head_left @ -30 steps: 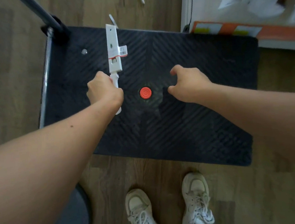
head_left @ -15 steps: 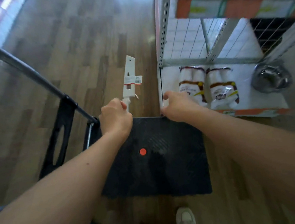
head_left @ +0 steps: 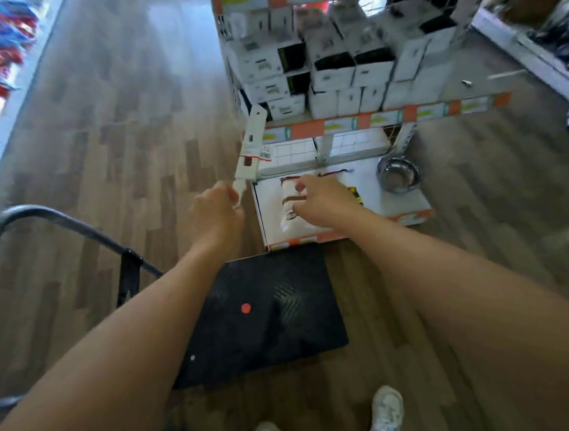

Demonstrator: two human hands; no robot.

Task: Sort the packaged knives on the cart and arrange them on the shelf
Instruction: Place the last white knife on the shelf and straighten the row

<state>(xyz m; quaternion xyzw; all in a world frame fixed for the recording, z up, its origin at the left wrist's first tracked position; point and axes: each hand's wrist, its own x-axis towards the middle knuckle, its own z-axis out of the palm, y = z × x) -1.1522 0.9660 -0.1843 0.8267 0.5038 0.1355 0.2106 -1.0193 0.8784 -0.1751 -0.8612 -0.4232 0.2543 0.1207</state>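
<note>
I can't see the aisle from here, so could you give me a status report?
Left hand gripping packaged knife, raised toward shelf. Right hand empty. Nothing blocking.

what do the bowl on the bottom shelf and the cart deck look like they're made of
Bowl: probably stainless steel, polished; it is silvery and mirrors the light. Cart deck: looks like matte black plastic or rubber, with a moulded ribbed pattern visible in patches; blur leaves the exact material open.
</note>
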